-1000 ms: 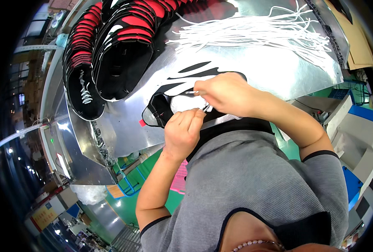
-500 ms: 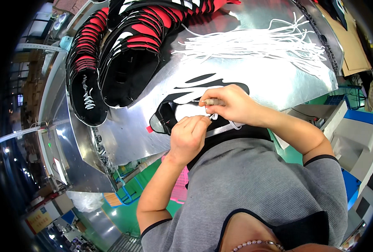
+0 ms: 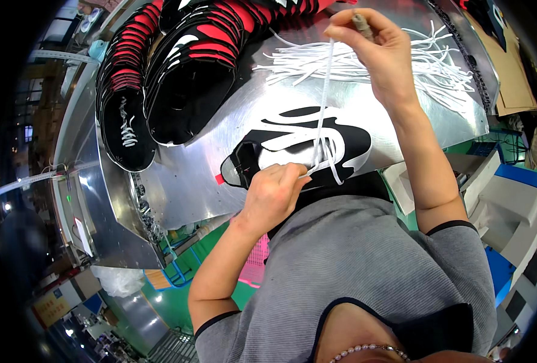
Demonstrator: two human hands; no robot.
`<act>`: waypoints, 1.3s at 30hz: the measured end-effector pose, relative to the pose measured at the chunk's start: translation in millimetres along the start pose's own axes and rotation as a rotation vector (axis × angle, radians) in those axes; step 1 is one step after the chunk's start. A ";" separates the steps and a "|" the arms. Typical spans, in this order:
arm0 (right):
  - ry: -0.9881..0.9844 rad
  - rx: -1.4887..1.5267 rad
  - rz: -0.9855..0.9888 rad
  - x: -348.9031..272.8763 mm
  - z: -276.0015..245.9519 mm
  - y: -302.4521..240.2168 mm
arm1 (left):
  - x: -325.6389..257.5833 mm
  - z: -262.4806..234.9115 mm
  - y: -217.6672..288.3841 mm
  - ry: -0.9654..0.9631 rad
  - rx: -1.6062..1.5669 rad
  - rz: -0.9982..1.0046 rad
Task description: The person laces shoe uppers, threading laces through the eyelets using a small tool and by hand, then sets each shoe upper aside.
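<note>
A black and white shoe upper (image 3: 358,140) lies on the metal table close to my body, its toe to the right. My left hand (image 3: 271,196) is closed, pinching the upper's near edge beside the opening. Up above the table, my right hand (image 3: 386,57) pinches a white shoelace (image 3: 326,85) between thumb and forefinger. The lace runs taut down to the eyelet area, where more white lace loops over the upper. A short tool with a wrapped, pale handle (image 3: 363,27) is also in my right hand; its tip cannot be made out.
White laces (image 3: 441,78) lie spread at the table's far right. Nested stacks of black and red uppers (image 3: 190,106) fill the far left of the metal table (image 3: 184,190). A whitish bin (image 3: 513,196) stands to the right, and a pink basket (image 3: 255,263) is below the table.
My right hand has risen away from the upper toward the far side, drawing the white lace out straight. My left hand remains at the upper's near edge.
</note>
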State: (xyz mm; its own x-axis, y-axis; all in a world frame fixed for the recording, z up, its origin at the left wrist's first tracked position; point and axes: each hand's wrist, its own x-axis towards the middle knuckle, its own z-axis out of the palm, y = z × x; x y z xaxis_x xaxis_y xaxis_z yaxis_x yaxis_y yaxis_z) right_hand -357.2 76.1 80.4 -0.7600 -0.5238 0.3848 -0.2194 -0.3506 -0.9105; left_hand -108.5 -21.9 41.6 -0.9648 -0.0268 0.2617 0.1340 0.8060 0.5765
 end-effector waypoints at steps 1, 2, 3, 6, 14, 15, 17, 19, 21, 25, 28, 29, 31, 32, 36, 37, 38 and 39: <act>-0.029 0.015 -0.025 -0.1 1.2 5.5 | -0.2 -0.6 0.1 -0.034 0.024 -0.016; -0.104 0.054 0.078 -9.8 4.0 8.9 | 1.3 -0.2 -0.8 -0.031 0.024 -0.015; -0.184 0.098 0.181 -26.7 9.1 12.2 | 2.1 0.7 -1.5 0.004 -0.024 -0.051; -0.412 -0.043 0.516 -72.8 23.0 22.0 | 0.1 3.9 -3.5 0.146 -0.259 -0.301; -0.422 -0.097 0.522 -88.5 40.0 25.5 | 12.1 16.7 -4.1 0.377 -0.367 -0.627; -0.421 -0.106 0.533 -89.7 38.4 25.7 | 13.1 17.5 -3.6 0.424 -0.288 -0.599; -0.445 -0.144 0.431 -91.5 34.2 20.3 | 12.7 17.3 -4.1 0.377 -0.355 -0.652; -0.383 -0.273 0.278 -91.7 32.0 5.9 | 9.9 20.5 -8.3 0.472 -0.363 -0.612; -0.395 -0.321 0.314 -93.2 25.5 -2.6 | 9.7 21.0 -9.1 0.473 -0.404 -0.659; -0.555 -0.508 0.208 -96.6 18.2 -3.2 | 12.1 17.2 -8.2 0.471 -0.366 -0.659; -0.609 -0.670 0.084 -94.6 18.3 1.8 | 14.6 18.3 -7.8 0.433 -0.317 -0.655; -0.609 -0.671 0.088 -93.1 19.7 2.0 | 14.1 18.8 -6.9 0.431 -0.319 -0.657; -0.693 -0.801 0.059 -89.5 23.3 1.4 | 14.0 19.2 -3.8 0.449 -0.367 -0.610; -0.690 -0.802 0.064 -90.0 27.5 2.7 | 12.3 18.6 0.0 0.419 -0.347 -0.602; -0.690 -0.896 -0.166 -103.4 52.5 27.3 | 11.7 22.7 4.3 0.342 -0.233 -0.507; -0.691 -0.943 -0.144 -103.6 56.4 30.2 | 13.6 20.5 3.5 0.345 -0.191 -0.497; -0.678 -0.929 -0.150 -99.5 59.7 32.8 | 13.4 20.3 0.8 0.359 -0.232 -0.546; -0.705 -0.918 -0.121 -92.1 56.1 32.0 | 16.5 19.3 -1.5 0.372 -0.274 -0.595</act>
State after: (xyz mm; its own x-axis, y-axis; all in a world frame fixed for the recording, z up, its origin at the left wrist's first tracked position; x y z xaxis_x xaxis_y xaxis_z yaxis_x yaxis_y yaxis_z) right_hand -259.9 69.5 24.3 -0.2582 -0.9422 0.2135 -0.8473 0.1146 -0.5186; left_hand -129.0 -12.2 30.1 -0.7586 -0.6486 0.0623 -0.2873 0.4188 0.8614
